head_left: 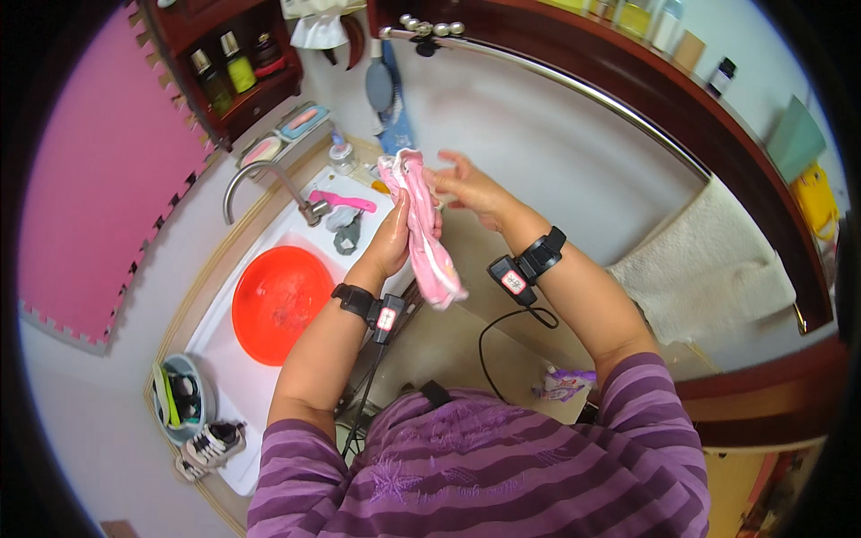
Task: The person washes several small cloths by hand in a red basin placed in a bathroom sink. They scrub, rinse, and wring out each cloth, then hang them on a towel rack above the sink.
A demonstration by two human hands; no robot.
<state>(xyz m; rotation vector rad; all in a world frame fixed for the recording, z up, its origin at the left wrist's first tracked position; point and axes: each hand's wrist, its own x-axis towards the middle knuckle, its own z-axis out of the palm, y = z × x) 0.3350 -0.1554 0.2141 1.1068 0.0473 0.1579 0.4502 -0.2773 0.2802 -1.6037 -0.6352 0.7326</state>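
Note:
My left hand (397,232) grips a bunched, damp-looking pink and white cloth (422,228), which hangs down past the fingers. Just right of the cloth's upper end is my right hand (467,185), its fingers apart and holding nothing; whether a fingertip touches the cloth, I cannot tell. Left of my left forearm, a red plastic basin (269,316) with some water stands in the white sink (229,390). The curved metal faucet (272,168) rises behind it. Beside the faucet base lie a pink plastic-handled item (346,201) and a grey crumpled cloth (347,237).
A grey tub (202,383) with items and a pair of sneakers (214,444) sit at the sink's lower left. A pump bottle (342,156) and soap dishes (303,122) are behind the faucet. A towel (713,269) hangs at right. Cables trail from both wrist devices.

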